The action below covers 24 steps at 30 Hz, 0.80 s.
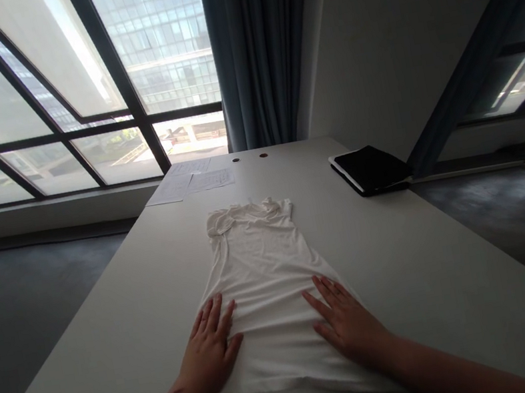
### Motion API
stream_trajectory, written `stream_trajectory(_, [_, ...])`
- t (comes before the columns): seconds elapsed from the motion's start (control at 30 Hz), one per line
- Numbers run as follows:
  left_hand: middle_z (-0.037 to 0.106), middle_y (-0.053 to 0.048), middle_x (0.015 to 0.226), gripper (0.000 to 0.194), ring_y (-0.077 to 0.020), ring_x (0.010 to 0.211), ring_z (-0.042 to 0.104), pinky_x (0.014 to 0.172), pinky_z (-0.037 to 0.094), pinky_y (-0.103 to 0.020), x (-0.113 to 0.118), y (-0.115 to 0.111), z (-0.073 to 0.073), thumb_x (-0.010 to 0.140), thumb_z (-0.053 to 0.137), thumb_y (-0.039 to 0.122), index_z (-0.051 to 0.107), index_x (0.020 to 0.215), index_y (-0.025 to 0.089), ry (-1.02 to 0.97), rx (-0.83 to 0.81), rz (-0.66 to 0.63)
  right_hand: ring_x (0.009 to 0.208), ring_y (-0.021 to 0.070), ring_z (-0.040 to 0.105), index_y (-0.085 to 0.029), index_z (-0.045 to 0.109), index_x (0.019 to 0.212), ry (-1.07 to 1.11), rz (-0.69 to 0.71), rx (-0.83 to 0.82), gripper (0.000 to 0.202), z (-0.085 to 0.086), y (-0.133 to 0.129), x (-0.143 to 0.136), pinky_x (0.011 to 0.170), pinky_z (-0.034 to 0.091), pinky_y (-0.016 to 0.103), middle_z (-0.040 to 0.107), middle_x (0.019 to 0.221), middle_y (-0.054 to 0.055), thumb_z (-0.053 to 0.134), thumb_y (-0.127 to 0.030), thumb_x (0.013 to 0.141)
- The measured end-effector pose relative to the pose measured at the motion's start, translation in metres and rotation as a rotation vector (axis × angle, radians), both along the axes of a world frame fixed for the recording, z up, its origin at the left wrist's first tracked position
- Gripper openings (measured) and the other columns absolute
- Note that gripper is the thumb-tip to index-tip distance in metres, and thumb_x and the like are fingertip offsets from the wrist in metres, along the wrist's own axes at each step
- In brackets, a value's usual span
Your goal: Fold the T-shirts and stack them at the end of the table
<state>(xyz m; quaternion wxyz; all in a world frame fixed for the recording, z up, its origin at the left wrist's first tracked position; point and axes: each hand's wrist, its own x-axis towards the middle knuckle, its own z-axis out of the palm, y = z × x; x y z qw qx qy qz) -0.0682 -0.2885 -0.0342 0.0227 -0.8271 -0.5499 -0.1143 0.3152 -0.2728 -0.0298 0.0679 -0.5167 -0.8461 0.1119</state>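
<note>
A white shirt [266,277] lies spread lengthwise on the white table [128,328], its hem close to the near edge. Its far end, with the short sleeves, is bunched and crumpled, and creases run across the middle. My left hand [211,341] rests flat on the shirt's left side with fingers apart. On the right side, my right hand [339,318] presses flat on the cloth, fingers also spread. Neither hand grips the fabric. The shirt's side edges are partly hidden under both hands and wrists.
A black folder [372,169] with white pages showing sits at the table's right edge. Several printed sheets [179,185] lie at the far left corner. Two round holes [263,155] are near the far edge. Beyond stand a blue curtain [262,54] and large windows [159,45].
</note>
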Motion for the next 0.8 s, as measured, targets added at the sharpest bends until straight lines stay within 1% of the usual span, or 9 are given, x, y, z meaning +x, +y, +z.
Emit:
stream_trajectory(0.1, [0.047,-0.009,0.159,0.058,-0.0325,0.145,0.044,0.114,0.042,-0.051,-0.004,0.001,0.017,0.1,0.047,0.049,0.042,0.156,0.033,-0.012,-0.095,0.063,0.15,0.0367,0.035,-0.036,0.041,0.159,-0.011,-0.041,0.021,0.066,0.008,0.001,-0.001,0.118,0.033,0.058,0.034,0.166,0.01,0.055,-0.054,0.096])
stream_trajectory(0.2, [0.059,-0.013,0.144,0.05,-0.0327,0.124,0.061,0.1,0.05,-0.049,0.014,0.029,0.04,0.103,0.04,0.048,0.054,0.147,0.028,-0.015,-0.103,0.136,0.14,0.0341,0.045,-0.032,0.046,0.155,-0.001,-0.104,0.113,0.058,0.03,0.048,-0.009,0.113,0.039,0.054,0.048,0.157,0.013,0.049,-0.05,0.1])
stream_trajectory(0.27, [0.059,-0.014,0.144,0.047,-0.032,0.125,0.059,0.103,0.048,-0.048,0.035,0.069,0.052,0.103,0.04,0.048,0.061,0.138,0.024,0.002,-0.057,0.081,0.14,0.0317,0.044,-0.025,0.052,0.151,0.018,-0.138,0.191,0.054,0.045,0.103,-0.018,0.116,0.035,0.048,0.051,0.153,0.014,0.047,-0.044,0.101])
stream_trajectory(0.33, [0.055,-0.014,0.149,0.046,-0.0318,0.134,0.053,0.109,0.043,-0.048,0.057,0.121,0.058,0.103,0.041,0.045,0.062,0.136,0.021,0.014,-0.028,0.024,0.136,0.0283,0.048,-0.021,0.054,0.148,0.014,-0.221,0.159,0.05,0.058,0.166,-0.026,0.115,0.035,0.04,0.055,0.15,0.013,0.044,-0.038,0.102])
stream_trajectory(0.43, [0.04,-0.012,0.163,0.047,-0.0315,0.15,0.035,0.119,0.032,-0.049,0.076,0.203,0.056,0.101,0.045,0.042,0.058,0.142,0.022,0.04,-0.034,0.058,0.136,0.0266,0.047,-0.017,0.05,0.151,-0.013,-0.352,0.108,0.052,0.065,0.249,-0.03,0.115,0.033,0.037,0.052,0.153,0.014,0.043,-0.03,0.101])
stream_trajectory(0.47, [0.038,-0.01,0.165,0.049,-0.0304,0.152,0.031,0.121,0.029,-0.048,0.077,0.227,0.054,0.1,0.047,0.042,0.056,0.144,0.024,0.05,-0.085,0.132,0.136,0.026,0.047,-0.018,0.05,0.151,-0.02,-0.377,0.098,0.052,0.063,0.268,-0.028,0.115,0.033,0.037,0.051,0.153,0.013,0.044,-0.03,0.101])
stream_trajectory(0.6, [0.039,-0.017,0.162,0.054,-0.0327,0.149,0.036,0.117,0.033,-0.049,0.057,0.287,0.045,0.101,0.041,0.044,0.052,0.148,0.019,0.045,-0.157,0.445,0.131,0.03,0.048,-0.021,0.067,0.13,-0.061,-0.493,0.089,0.039,0.047,0.309,-0.012,0.113,0.031,0.052,0.061,0.142,0.012,0.05,-0.036,0.098])
stream_trajectory(0.7, [0.041,-0.024,0.158,0.051,-0.035,0.144,0.042,0.111,0.04,-0.05,0.031,0.302,0.043,0.101,0.038,0.038,0.052,0.144,0.015,0.039,-0.131,0.599,0.126,0.0312,0.05,-0.02,0.071,0.116,-0.085,-0.568,0.111,0.031,0.036,0.319,0.006,0.109,0.034,0.052,0.065,0.132,0.015,0.051,-0.033,0.097])
stream_trajectory(0.8, [0.044,-0.028,0.151,0.047,-0.0364,0.137,0.049,0.106,0.043,-0.052,0.004,0.307,0.048,0.102,0.041,0.035,0.049,0.143,0.013,0.05,-0.121,0.711,0.12,0.0294,0.054,-0.019,0.069,0.117,-0.098,-0.632,0.115,0.031,0.033,0.326,0.031,0.101,0.04,0.047,0.068,0.124,0.016,0.048,-0.026,0.096])
